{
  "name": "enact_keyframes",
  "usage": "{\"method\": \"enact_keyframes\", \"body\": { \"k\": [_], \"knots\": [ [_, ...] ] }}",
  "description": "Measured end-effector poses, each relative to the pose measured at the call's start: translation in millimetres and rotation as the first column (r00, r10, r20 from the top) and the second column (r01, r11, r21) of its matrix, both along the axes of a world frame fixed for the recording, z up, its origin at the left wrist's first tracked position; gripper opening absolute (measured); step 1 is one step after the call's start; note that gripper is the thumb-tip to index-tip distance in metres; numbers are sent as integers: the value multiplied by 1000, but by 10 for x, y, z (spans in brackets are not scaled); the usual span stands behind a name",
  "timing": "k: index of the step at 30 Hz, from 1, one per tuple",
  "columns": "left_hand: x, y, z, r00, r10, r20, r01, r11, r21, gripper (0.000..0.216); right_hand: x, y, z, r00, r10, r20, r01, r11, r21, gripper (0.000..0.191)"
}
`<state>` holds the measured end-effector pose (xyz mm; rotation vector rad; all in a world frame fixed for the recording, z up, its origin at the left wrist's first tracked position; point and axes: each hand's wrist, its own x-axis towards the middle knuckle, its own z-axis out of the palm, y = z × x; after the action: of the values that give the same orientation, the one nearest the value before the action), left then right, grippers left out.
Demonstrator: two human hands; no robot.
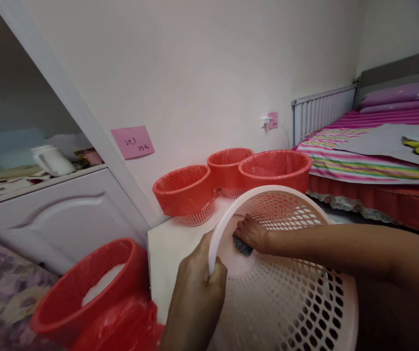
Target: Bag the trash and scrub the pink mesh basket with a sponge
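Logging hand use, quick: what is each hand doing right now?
Left hand: closed on the white basket rim.
Right hand: inside the basket, closed on a dark pad.

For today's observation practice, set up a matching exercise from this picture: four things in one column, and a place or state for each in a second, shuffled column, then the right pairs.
Things:
1. pink basket
2. dark cloth
3. pink note
4. white jug

Places or states:
A. stuck on the wall
B. on the cabinet shelf at left
C. tilted on its side, rim held by the left hand
D. pressed against the basket's inside by the right hand

Pairs: 1-C, 2-D, 3-A, 4-B
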<state>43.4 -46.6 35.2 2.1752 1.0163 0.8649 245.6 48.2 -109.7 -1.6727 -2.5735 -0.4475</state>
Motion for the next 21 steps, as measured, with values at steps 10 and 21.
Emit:
{"method": "enact_keyframes", "body": {
  "k": [10,21],
  "knots": [
    [126,-49,26,994,103,-37,-103,995,-1,52,-288,-262,-450,963,-109,-248,51,972,-229,51],
    [159,-32,27,994,79,-72,-78,997,24,54,-69,75,19,884,-265,-386,271,962,-40,36]
  ]
}}
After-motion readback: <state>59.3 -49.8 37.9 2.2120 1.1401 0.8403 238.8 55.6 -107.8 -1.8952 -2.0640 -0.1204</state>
